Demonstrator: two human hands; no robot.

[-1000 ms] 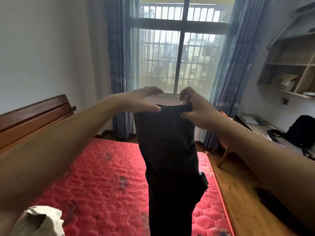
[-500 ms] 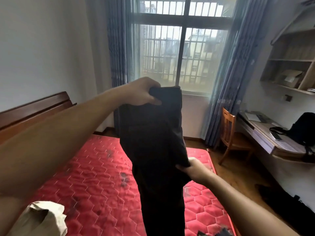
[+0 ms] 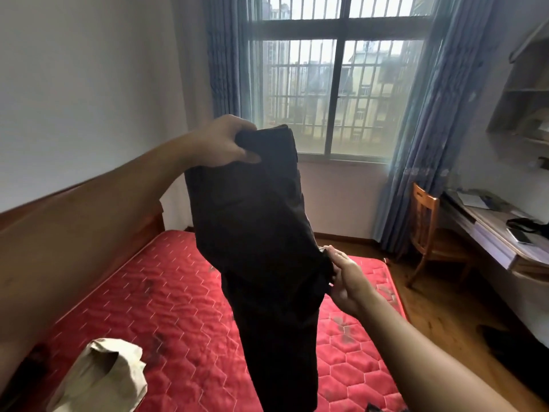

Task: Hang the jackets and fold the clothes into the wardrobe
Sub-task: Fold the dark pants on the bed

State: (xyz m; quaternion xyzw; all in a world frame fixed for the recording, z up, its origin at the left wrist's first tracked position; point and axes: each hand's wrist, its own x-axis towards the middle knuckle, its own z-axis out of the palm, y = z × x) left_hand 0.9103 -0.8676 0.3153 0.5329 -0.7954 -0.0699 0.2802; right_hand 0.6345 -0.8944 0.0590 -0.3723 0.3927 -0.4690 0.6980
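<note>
Hanging in the middle of the frame, the dark trousers (image 3: 261, 233) drop from chest height to the bottom edge, above the red mattress (image 3: 166, 292) and touching nothing else that shows. The left hand (image 3: 221, 142) grips their bunched top edge alone. A second ago both hands held that edge side by side; since then the right hand (image 3: 346, 278) has let go, dropped to centre right and pinched the cloth's side edge about halfway down. The hands are now well apart, one high, one low, both clamped on the same garment. This looks like the start of a fold, the lower half probably to be brought up. A crumpled beige garment (image 3: 98, 379) waits at lower left; the wardrobe is out of view.
</note>
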